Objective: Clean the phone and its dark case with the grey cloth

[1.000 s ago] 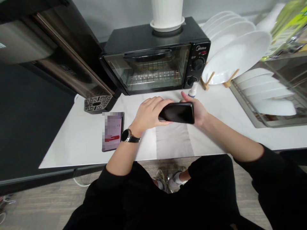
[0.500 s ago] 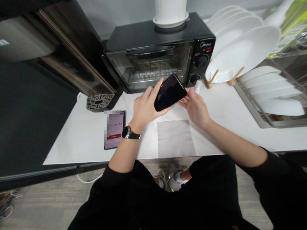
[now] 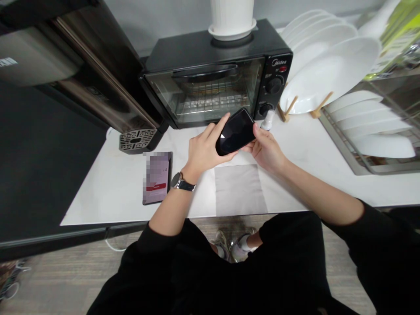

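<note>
A black smartphone with a dark screen is held tilted above the counter, in front of the oven. My left hand wraps round its left end, fingers along the upper edge and thumb below. At the other end my right hand grips the corner, its thumb on the edge and fingers underneath. A thin grey cloth lies flat on the white counter below both hands. Just behind my right hand stands a small spray bottle, partly hidden. To the left of my watch, a second phone lies with its screen lit.
Behind the hands is a black toaster oven with a white pot on top. A machine with a drip grate stands at left. White plates and a dish rack fill the right side.
The smartphone and both hands have come slightly down and nearer. My right thumb has moved onto the phone's right edge, and the hand has closed on it.
</note>
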Demonstrator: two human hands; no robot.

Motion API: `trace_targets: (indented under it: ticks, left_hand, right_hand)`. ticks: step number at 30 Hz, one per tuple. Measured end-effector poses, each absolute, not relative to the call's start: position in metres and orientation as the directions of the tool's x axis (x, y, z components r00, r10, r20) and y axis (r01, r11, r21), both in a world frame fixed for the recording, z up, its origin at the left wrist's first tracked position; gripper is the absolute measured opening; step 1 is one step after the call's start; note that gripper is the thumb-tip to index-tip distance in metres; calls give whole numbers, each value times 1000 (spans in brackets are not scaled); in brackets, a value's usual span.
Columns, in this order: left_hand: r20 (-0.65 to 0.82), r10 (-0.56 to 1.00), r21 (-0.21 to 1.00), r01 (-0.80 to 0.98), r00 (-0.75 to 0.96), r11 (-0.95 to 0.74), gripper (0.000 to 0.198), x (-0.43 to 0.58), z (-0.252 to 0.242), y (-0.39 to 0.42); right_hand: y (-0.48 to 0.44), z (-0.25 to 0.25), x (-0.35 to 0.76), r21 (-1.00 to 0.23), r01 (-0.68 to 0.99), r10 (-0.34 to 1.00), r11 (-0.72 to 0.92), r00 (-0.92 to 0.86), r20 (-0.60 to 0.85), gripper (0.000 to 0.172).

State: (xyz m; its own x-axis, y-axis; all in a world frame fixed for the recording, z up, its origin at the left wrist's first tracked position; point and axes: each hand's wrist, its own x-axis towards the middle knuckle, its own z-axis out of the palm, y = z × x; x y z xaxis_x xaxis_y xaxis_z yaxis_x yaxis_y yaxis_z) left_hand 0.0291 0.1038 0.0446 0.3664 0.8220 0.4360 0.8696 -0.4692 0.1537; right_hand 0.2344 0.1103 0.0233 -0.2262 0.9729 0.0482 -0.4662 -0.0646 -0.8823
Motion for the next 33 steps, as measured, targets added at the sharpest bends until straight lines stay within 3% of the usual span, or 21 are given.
trace_targets:
  ticks: [14,19,24,26,28,33]
  left_hand:
    - [461,794,208,822,396,-530,105,27,42,105]
    - [506,768,249,785,394,-567,106,24,37,108]
    - [589,680,390,583,436,-712,110,29,29,110]
    - [631,661,440,514,406,-736,115,31,28,110]
    - [590,688,429,558,422,-710,110,31,31,110]
    - [527,728,365,657,438,-659,107,24,40,111]
  right_hand:
    - [112,22,243,-846,-501,945,-181,-327,-9,56]
    - [113,19,246,-815,-530,930,-236,-365,-31,46]
    - [107,9,238,-772,-559,902,-303,-429,-43,38]
    - [103,6,233,-773,-565,900,-288,-437,-16,34]
    - [102,6,231,-787,-574,919,-227,-395,23,32]
    - [105,23,235,-833,-546,952,-83,-292,96,47]
